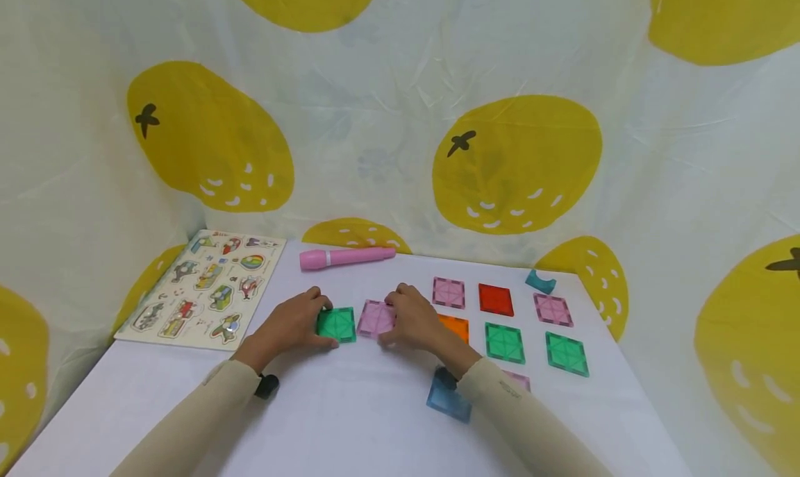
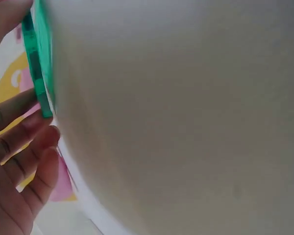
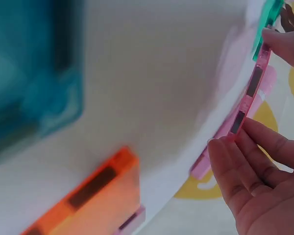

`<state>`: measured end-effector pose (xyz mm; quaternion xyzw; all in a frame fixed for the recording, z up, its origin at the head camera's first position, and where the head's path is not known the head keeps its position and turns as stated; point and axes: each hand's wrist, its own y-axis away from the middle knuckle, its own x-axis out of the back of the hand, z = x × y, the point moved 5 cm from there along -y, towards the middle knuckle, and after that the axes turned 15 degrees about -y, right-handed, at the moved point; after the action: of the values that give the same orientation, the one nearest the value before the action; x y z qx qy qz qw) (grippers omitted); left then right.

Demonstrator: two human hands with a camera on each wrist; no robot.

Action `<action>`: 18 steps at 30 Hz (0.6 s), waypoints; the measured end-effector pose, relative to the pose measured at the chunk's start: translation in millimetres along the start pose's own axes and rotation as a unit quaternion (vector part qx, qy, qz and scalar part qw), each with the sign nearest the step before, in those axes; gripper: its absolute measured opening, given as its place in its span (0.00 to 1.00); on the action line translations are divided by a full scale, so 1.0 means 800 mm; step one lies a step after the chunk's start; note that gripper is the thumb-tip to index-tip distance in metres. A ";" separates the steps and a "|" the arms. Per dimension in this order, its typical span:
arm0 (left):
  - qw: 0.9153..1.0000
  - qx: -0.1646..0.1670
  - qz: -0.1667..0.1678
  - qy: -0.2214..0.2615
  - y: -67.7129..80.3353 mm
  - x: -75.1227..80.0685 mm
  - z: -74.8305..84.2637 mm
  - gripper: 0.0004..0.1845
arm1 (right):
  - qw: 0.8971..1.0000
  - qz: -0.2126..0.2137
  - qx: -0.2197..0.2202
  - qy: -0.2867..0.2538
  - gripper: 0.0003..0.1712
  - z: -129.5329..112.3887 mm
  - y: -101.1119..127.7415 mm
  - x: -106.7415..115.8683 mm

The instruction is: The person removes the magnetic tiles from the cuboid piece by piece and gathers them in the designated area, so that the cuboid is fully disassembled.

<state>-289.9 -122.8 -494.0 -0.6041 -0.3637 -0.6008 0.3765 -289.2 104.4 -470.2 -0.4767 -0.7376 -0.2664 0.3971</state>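
White tabletop stands before a curtain printed with yellow fruits. On it, the left hand holds a green tile with its fingers curled on the edges. Just beside, the right hand pinches a pink tile between thumb and fingers. Both tiles lie near the tabletop's middle, almost touching. A pink pen lies behind them.

No wording could be read anywhere in the views. The puzzle board on the tabletop carried a small red heading along its top edge, too small to make out. A faint mark on the right sleeve was equally illegible.
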 end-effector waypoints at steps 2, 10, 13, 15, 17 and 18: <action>1.000 -0.001 0.012 0.003 0.003 0.003 0.001 0.41 | 1.000 0.006 -0.010 -0.015 0.41 0.004 0.006 0.008; 0.999 -0.017 0.042 0.007 0.018 0.019 0.029 0.42 | 0.997 0.032 -0.033 -0.066 0.42 0.034 0.044 0.044; 0.998 -0.037 0.045 0.005 0.025 0.024 0.051 0.42 | 0.995 0.046 -0.052 -0.067 0.43 0.048 0.063 0.059; 0.997 -0.057 0.053 0.006 0.030 0.028 0.068 0.42 | 0.994 0.050 -0.064 -0.069 0.44 0.055 0.077 0.069; 0.995 -0.078 0.060 0.011 0.035 0.031 0.084 0.42 | 0.993 0.054 -0.074 -0.073 0.45 0.064 0.090 0.077; 0.994 -0.089 0.062 0.014 0.037 0.033 0.093 0.41 | 0.992 0.054 -0.078 -0.078 0.46 0.069 0.097 0.082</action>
<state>-229.4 -70.5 -468.0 -0.6482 -0.2648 -0.6148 0.3629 -251.5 210.2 -443.8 -0.5648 -0.7164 -0.2628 0.3141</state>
